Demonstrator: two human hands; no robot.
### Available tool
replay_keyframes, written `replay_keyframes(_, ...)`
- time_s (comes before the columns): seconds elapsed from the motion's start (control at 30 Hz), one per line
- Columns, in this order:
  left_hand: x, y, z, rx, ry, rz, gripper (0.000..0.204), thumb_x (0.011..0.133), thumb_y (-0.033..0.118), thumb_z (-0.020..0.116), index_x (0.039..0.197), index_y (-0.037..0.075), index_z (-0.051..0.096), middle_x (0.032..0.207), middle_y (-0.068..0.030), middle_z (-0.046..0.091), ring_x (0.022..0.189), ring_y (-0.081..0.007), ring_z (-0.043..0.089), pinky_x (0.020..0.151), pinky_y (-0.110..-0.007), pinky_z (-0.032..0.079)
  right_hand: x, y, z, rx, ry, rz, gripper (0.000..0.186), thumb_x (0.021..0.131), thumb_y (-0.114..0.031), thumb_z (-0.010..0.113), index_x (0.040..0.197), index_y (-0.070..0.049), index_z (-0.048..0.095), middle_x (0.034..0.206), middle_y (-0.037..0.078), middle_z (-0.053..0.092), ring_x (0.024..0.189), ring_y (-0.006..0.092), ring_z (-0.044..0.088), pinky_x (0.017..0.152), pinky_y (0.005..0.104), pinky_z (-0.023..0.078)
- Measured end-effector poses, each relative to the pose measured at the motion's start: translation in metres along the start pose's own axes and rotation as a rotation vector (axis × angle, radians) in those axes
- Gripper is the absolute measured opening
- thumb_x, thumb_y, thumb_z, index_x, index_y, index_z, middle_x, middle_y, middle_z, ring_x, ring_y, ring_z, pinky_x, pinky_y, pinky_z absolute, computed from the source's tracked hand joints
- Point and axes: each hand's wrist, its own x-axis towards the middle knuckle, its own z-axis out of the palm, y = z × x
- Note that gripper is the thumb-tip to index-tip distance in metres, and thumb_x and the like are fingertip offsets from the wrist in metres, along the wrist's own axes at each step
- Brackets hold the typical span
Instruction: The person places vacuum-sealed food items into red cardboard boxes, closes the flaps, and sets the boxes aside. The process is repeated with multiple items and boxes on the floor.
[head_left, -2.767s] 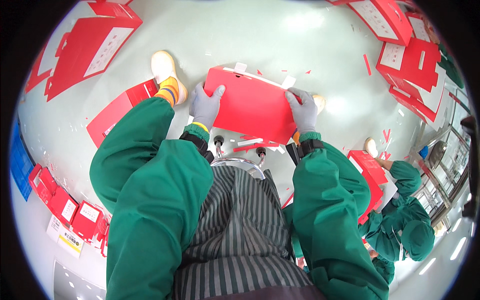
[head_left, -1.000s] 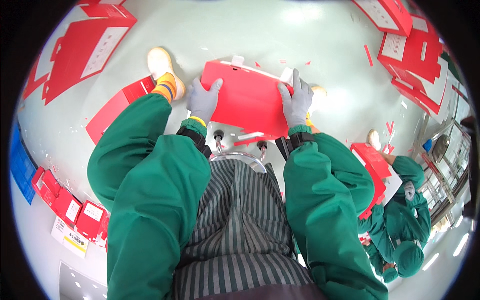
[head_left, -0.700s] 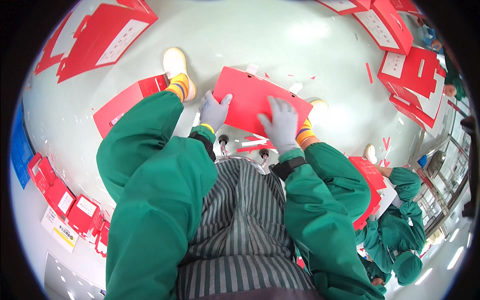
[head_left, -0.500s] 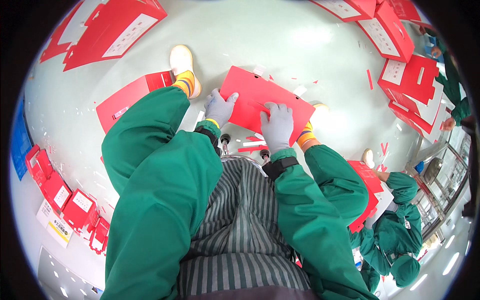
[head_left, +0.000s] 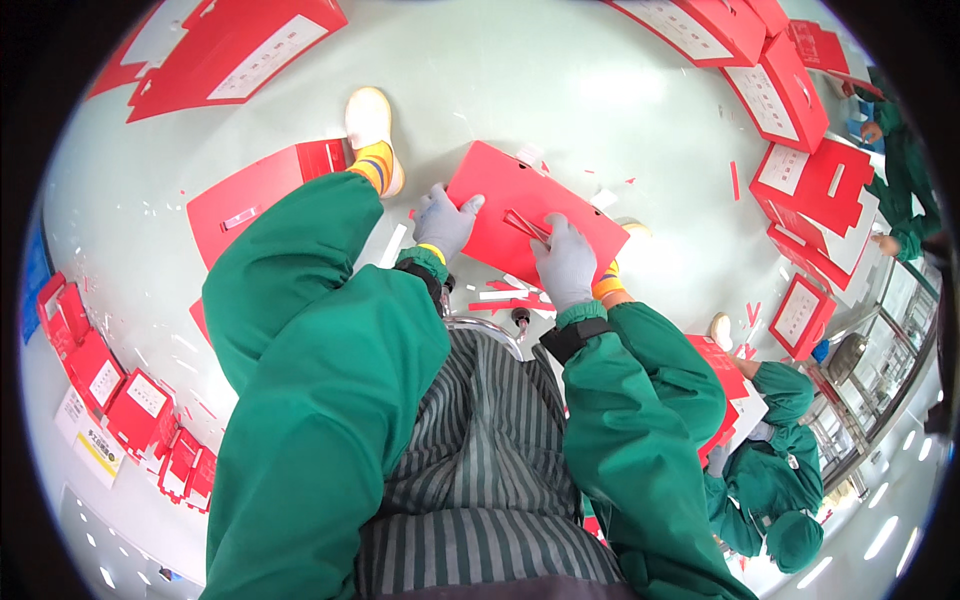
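Note:
A flat-topped red cardboard box point(head_left: 490, 185) lies tilted in front of me between my lower legs. Over its left edge my left hand point(head_left: 445, 220), in a grey glove, is closed, with the thumb on the top face. My right hand point(head_left: 567, 262), gloved too, is on the right part of the top face, fingers curled together. At its fingertips a narrow red cardboard strip point(head_left: 524, 222) stands partly up from a slit in the face; the fingers hide its near end.
Red and white cardboard scraps point(head_left: 505, 300) litter the floor by a metal chair leg point(head_left: 519, 318). Another red box point(head_left: 255, 200) lies left of my foot. Red boxes point(head_left: 775, 90) stand far right. A green-clad co-worker point(head_left: 775, 480) sits at right.
The narrow strip has risen out of the top face, and a slit now shows. My right hand has shifted slightly right; my left hand keeps its hold.

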Motion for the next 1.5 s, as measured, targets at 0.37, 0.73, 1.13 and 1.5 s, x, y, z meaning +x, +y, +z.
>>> replay_keyframes(0.37, -0.003, 0.007, -0.005, 0.023, -0.052, -0.031, 0.086, 0.090, 0.059, 0.064, 0.145, 0.000, 0.036, 0.139, -0.0266, 0.046, 0.130, -0.0437, 0.045, 0.106, -0.051, 0.041, 0.006, -0.002, -0.065, 0.849, -0.346, 0.013, 0.030, 0.098, -0.025, 0.062, 0.122, -0.008, 0.069, 0.106, 0.012, 0.073, 0.107, 0.0201, 0.067, 0.094, 0.0321, 0.050)
replay_keyframes(0.73, -0.003, 0.009, -0.006, 0.048, -0.068, -0.062, 0.086, 0.087, 0.061, 0.066, 0.146, 0.006, 0.035, 0.140, -0.0213, 0.045, 0.128, -0.0416, 0.047, 0.102, -0.052, 0.045, 0.102, -0.026, -0.033, 0.755, -0.242, -0.026, 0.038, 0.097, -0.031, 0.065, 0.125, -0.007, 0.069, 0.128, 0.013, 0.067, 0.114, 0.0230, 0.063, 0.101, 0.0307, 0.045)
replay_keyframes(1.13, -0.006, 0.012, -0.010, 0.018, -0.079, -0.061, 0.083, 0.089, 0.058, 0.065, 0.145, 0.003, 0.035, 0.138, -0.0250, 0.046, 0.128, -0.0430, 0.045, 0.105, -0.051, 0.041, 0.101, -0.018, -0.020, 0.488, -0.101, -0.280, 0.047, 0.094, -0.038, 0.066, 0.131, -0.009, 0.064, 0.124, 0.011, 0.066, 0.121, 0.0228, 0.058, 0.102, 0.0339, 0.045)
replay_keyframes(1.5, -0.001, 0.010, -0.009, 0.046, -0.098, -0.072, 0.085, 0.088, 0.060, 0.065, 0.146, 0.007, 0.034, 0.141, -0.0200, 0.044, 0.130, -0.0409, 0.045, 0.103, -0.052, 0.044, 0.127, -0.016, -0.026, 0.906, -0.309, 0.058, 0.033, 0.091, -0.025, 0.073, 0.114, -0.002, 0.073, 0.110, 0.008, 0.072, 0.096, 0.0143, 0.067, 0.086, 0.0287, 0.052)
